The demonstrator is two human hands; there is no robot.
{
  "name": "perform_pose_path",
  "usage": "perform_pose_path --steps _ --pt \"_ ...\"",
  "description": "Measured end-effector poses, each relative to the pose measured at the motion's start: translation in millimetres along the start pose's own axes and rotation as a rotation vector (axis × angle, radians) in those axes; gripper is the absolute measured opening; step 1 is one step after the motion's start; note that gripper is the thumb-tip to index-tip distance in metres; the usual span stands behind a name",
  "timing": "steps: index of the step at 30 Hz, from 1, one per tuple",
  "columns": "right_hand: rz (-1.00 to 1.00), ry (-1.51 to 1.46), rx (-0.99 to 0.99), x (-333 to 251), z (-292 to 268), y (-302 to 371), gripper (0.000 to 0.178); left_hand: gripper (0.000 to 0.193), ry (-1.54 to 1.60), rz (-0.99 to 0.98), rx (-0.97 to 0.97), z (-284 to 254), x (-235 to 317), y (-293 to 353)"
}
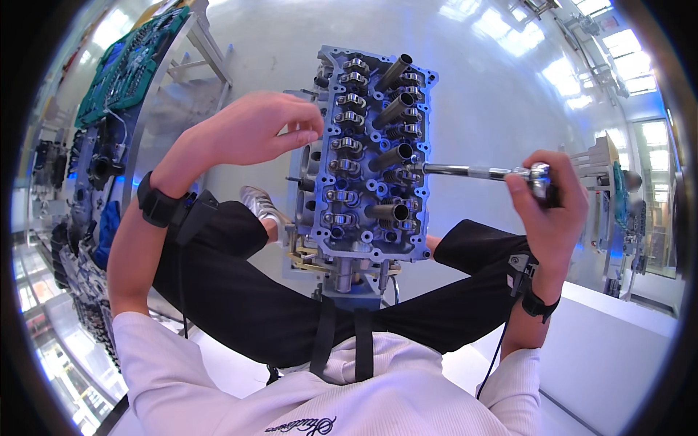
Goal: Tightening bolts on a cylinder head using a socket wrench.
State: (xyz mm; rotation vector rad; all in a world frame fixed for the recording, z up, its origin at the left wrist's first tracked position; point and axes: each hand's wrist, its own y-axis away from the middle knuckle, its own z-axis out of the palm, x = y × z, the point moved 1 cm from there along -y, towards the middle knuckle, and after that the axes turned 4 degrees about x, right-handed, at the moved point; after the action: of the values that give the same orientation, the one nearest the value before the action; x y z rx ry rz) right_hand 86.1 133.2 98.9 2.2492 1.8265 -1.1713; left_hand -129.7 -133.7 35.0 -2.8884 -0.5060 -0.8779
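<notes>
An engine cylinder head (368,245) stands in front of me between my knees, with a row of rocker arms (347,146) on its left side and dark upright tubes (395,109) along its right. My right hand (558,207) is wrapped round the head of a ratchet wrench (539,179). From it a long shiny extension bar (472,171) reaches left to the right side of the cylinder head, near a valve spring; its tip is partly hidden. At the left edge hovers my left hand (265,127), fingers loosely bent, thumb apart, nothing visible in it.
To the far left, a green tool case (134,65) full of sockets lies on a bench. Dark engine parts (98,171) and a blue cloth (109,229) are nearer on that side. A stand (352,299) supports the cylinder head. White panels (611,349) are at the lower right.
</notes>
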Motion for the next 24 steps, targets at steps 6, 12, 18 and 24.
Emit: perform_pose_path --steps 6,12,18,24 --pt "0.085 -0.253 0.150 2 23 -16 0.019 0.024 0.444 0.009 0.151 13 -5 -29" --pt "0.138 -0.237 0.045 -7 74 -43 0.023 0.036 0.491 -0.013 0.089 28 -7 -46" --pt "0.046 -0.130 -0.073 -16 93 -61 0.027 0.039 0.500 -0.010 0.028 37 -22 -48" --pt "0.013 -0.122 -0.112 -17 103 -66 0.029 0.038 0.539 -0.045 0.039 39 -27 -44"
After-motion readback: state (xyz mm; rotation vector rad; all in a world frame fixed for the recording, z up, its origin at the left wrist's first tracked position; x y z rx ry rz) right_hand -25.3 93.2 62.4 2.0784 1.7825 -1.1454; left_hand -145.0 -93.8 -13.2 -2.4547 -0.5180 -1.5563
